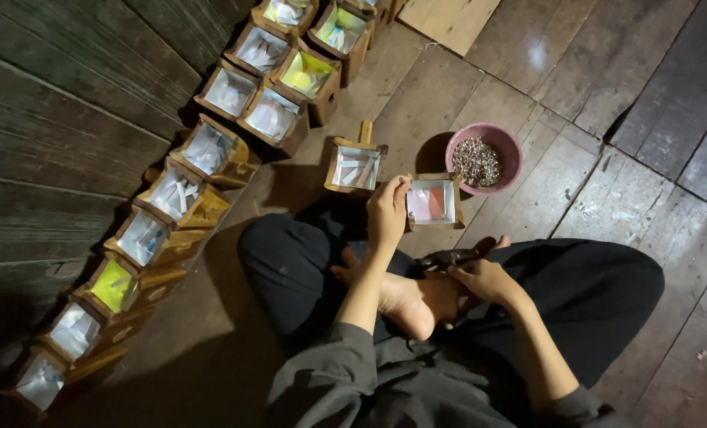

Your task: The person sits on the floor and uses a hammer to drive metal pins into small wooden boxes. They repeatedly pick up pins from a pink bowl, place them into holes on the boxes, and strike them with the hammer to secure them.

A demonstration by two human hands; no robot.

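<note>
Frame: small square wooden frame (432, 201) with pale red paper inside, held up just above the floor, near the pink bowl.
Left hand: left hand (387, 212) is raised, fingers closed on the frame's left edge, gripping it.
Right hand: right hand (484, 277) sits low by the bare foot (405, 305), fingers wrapped round a dark tool (448, 258); the tool's far tip lies just under the frame.
Second frame: another frame (355, 167) with white paper stands on the floor just left of the held one, a wooden peg sticking up at its far edge.
Bowl: pink bowl (486, 157) on the floor to the right and a little farther off, filled with small silvery bits, too small to tell what kind.
Row: a long row of frames (175, 194) runs along the dark plank wall on the left, from near to far, most with white paper, a few yellow-green.
Legs: person sits cross-legged in dark trousers (599, 293) on the wooden floor (528, 71).
</note>
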